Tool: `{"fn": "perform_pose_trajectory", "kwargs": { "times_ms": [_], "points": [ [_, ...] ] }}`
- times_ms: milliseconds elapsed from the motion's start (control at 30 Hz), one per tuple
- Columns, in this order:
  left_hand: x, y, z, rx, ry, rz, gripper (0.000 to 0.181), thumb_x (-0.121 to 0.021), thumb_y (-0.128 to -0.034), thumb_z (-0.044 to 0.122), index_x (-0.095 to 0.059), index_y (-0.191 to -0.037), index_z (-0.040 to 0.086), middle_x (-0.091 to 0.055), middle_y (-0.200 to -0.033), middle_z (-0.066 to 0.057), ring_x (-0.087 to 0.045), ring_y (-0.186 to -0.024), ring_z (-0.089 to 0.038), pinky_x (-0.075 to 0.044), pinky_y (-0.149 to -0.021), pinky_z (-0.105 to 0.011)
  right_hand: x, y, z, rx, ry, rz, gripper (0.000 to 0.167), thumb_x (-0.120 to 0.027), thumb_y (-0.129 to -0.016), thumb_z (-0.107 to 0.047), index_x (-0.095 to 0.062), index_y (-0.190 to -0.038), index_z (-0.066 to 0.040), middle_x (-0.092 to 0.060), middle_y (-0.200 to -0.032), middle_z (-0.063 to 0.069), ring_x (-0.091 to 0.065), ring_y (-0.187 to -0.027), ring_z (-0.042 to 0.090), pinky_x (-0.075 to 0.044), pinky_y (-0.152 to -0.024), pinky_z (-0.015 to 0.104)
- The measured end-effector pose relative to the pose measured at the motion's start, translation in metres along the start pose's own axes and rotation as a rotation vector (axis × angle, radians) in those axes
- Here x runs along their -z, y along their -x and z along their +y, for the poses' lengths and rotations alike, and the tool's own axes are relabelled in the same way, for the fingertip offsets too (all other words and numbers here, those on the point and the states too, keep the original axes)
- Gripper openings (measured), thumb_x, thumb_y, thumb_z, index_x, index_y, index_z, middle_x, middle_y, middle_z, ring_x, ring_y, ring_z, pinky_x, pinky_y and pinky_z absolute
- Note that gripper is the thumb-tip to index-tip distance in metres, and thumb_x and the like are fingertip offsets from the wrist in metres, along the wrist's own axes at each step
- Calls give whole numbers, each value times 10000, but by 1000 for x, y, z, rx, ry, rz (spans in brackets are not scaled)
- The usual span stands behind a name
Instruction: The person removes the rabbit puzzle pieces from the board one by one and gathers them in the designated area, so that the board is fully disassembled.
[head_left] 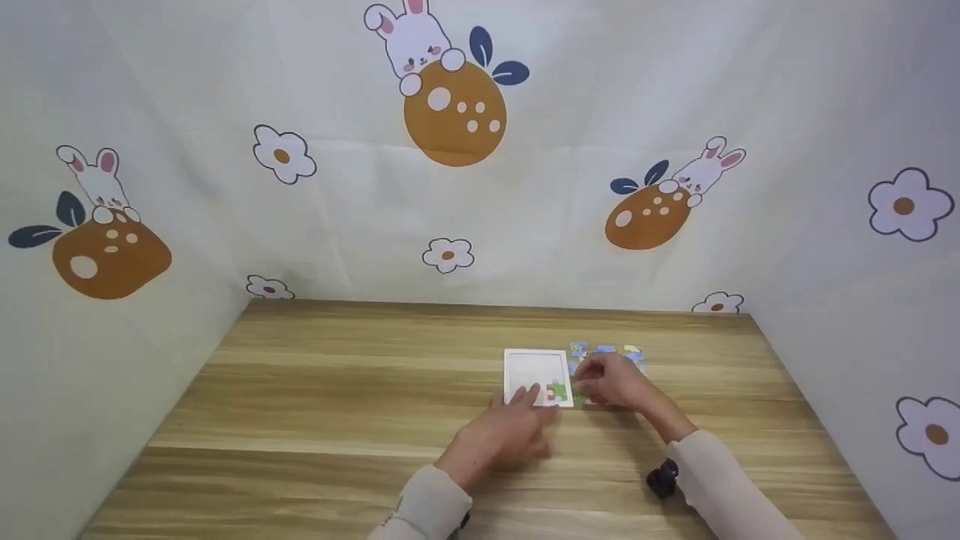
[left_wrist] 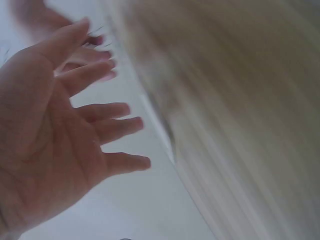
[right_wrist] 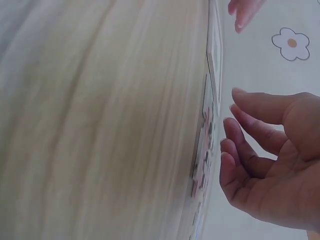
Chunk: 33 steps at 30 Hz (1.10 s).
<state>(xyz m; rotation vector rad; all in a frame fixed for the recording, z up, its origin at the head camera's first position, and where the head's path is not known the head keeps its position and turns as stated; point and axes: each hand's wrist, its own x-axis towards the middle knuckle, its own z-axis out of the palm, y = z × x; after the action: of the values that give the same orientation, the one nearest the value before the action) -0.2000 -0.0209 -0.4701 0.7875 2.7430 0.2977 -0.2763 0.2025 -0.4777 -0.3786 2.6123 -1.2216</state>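
Observation:
A white-rimmed puzzle tray (head_left: 508, 371) lies on the table, with a green joined piece (head_left: 557, 390) in its lower right corner. My left hand (head_left: 504, 435) is over the tray's near edge; the left wrist view shows its fingers spread, holding nothing. To the tray's right, loose jigsaw pieces (head_left: 606, 349) are partly hidden under my right hand (head_left: 613, 381). In the right wrist view that hand (right_wrist: 280, 155) hovers above the row of pieces (right_wrist: 202, 160), fingers loosely bent, thumb apart from them, nothing between.
The wood-grain table (head_left: 315, 390) is enclosed at the back and sides by a pale curtain (head_left: 360, 202) printed with rabbits, oranges and flowers. A small black device (head_left: 663, 478) is at the right sleeve's cuff.

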Motion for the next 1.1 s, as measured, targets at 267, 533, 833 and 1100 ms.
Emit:
{"fn": "perform_pose_trajectory", "kwargs": {
  "times_ms": [267,533,833,1100],
  "points": [
    [-15,3,-29,-106,-243,77,695,-404,-986,650,-347,-1561,265,-311,-1634,-141,-353,-1496,-339,-311,-1189,-600,-10,-10,-6,142,195,-19,166,-777,-843,-76,-709,-975,-3,-710,-884,80,-594,-801,116,-509,-724,274],
    [-26,2,-42,-157,-393,134,758,-315,-974,716,-308,-1577,257,-348,-1611,-125,-371,-1483,-316,-367,-1160,-577,-13,-12,-13,110,205,-25,194,-789,-821,-69,-715,-987,0,-682,-862,69,-574,-784,135,-499,-711,286],
    [-35,3,-47,-178,-440,222,722,-296,-996,685,-326,-1573,251,-389,-1584,-127,-415,-1453,-310,-409,-1130,-557,-19,-15,-15,128,224,-34,216,-786,-786,-27,-720,-992,-8,-708,-925,105,-616,-841,163,-541,-774,333],
    [-39,1,-49,-190,-451,243,713,-290,-1001,677,-328,-1573,253,-393,-1586,-125,-417,-1454,-304,-415,-1123,-559,-19,-14,-16,95,214,-24,232,-788,-776,-12,-708,-995,-6,-696,-914,96,-608,-821,163,-545,-771,346]
  ]
}}
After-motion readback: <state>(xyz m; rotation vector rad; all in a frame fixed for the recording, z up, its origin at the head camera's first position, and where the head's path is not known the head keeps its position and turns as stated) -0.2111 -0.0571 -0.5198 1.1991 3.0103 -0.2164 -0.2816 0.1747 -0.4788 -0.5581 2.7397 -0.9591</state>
